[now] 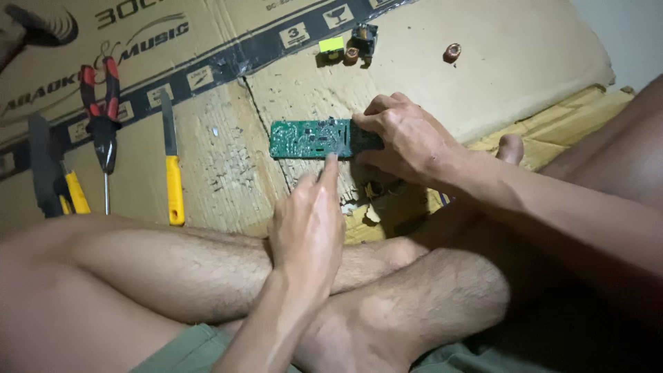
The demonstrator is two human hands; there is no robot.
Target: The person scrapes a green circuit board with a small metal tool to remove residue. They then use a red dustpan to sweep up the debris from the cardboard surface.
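A green circuit board (pixel 304 139) is held level just above the cardboard, solder side up. My right hand (pixel 404 138) grips its right end with fingers wrapped over the edge. My left hand (pixel 307 224) reaches up from my crossed legs, its index finger touching the board's lower edge near the middle; the other fingers are loosely curled and hold nothing.
Flattened cardboard (pixel 483 62) covers the floor. On the left lie red-handled pliers (pixel 100 110), a yellow-handled blade (pixel 173 173), a thin screwdriver and another yellow-handled tool (pixel 72 193). Small parts, copper coils (pixel 452 52) and a yellow component (pixel 332 45), sit at the top. My crossed legs (pixel 207 269) fill the foreground.
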